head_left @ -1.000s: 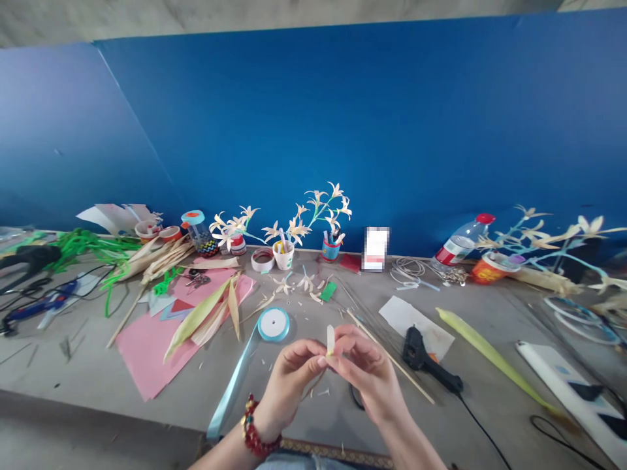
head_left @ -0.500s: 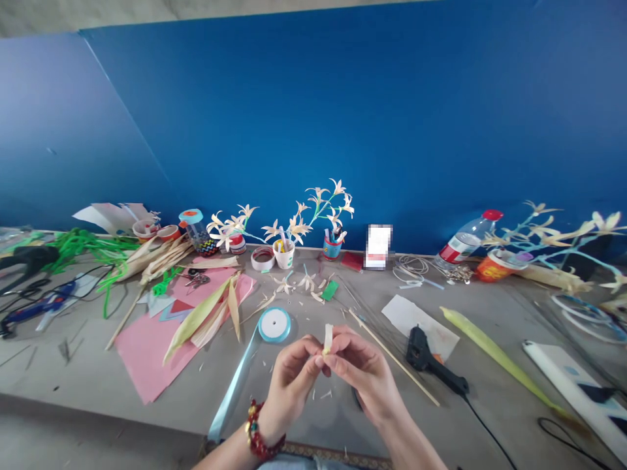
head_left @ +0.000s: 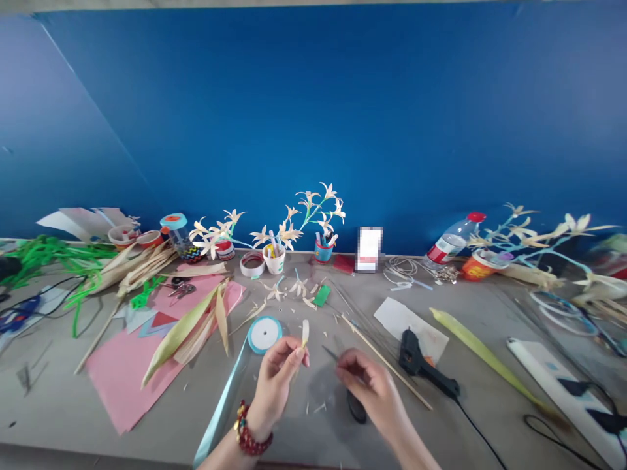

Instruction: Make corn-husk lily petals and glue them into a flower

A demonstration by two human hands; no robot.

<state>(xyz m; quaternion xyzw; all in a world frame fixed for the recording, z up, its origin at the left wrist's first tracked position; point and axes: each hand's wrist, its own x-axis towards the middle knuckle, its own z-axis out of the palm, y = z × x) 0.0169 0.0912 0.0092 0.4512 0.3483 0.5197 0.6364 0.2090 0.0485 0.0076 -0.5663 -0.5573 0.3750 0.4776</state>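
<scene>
My left hand (head_left: 281,372), with a beaded bracelet at the wrist, pinches a small pale strip (head_left: 305,331) upright between thumb and fingertips. To its right, my right hand (head_left: 365,382) has its fingers closed over the middle of dark scissors (head_left: 356,408). The blade tip points up and left past the fingertips, and the black handle shows below the hand. Behind my left hand lies a spool of light blue ribbon (head_left: 265,333), its ribbon running toward the front edge.
Pink sheets (head_left: 132,372) and corn husks (head_left: 183,333) lie left. A thin stick (head_left: 386,362), black glue gun (head_left: 424,365), green husk (head_left: 482,349) and white power strip (head_left: 563,391) are right. Husk flowers in cups (head_left: 274,261) and a bottle (head_left: 450,241) stand behind.
My hands have parted. The left keeps the pale strip and has moved slightly left; the right has let go of it and closed over the scissors. The view has shifted a little right.
</scene>
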